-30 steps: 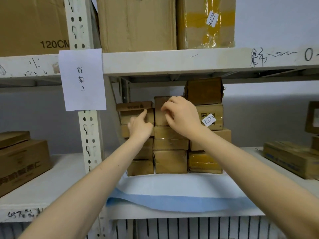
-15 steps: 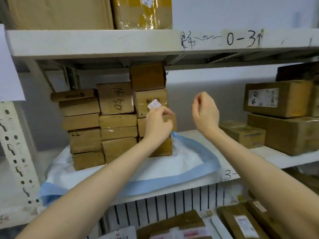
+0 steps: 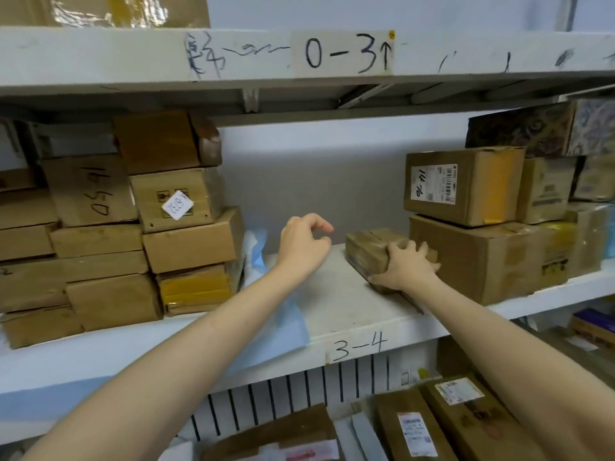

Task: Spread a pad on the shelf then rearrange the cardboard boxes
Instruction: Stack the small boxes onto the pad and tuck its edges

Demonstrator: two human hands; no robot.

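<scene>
Off its mid-air pose, the right hand (image 3: 407,267) now grips a small flat tape-wrapped brown cardboard box (image 3: 379,249) on the white shelf (image 3: 349,314). The left hand (image 3: 304,244) hovers loosely curled, holding nothing, right of the stacked brown cartons (image 3: 189,242) on the crumpled blue-and-white pad (image 3: 293,327).

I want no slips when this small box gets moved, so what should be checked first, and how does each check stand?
1. Right hand grips small box: ok, fingers curled over its near end.
2. Left hand free to help: ok, holds nothing.
3. Pad flat: not ok, bunched up beside the stack.
4. Shelf between small box and stack free of obstacles: ok.
5. Small box clear of big box: cannot tell.
</scene>
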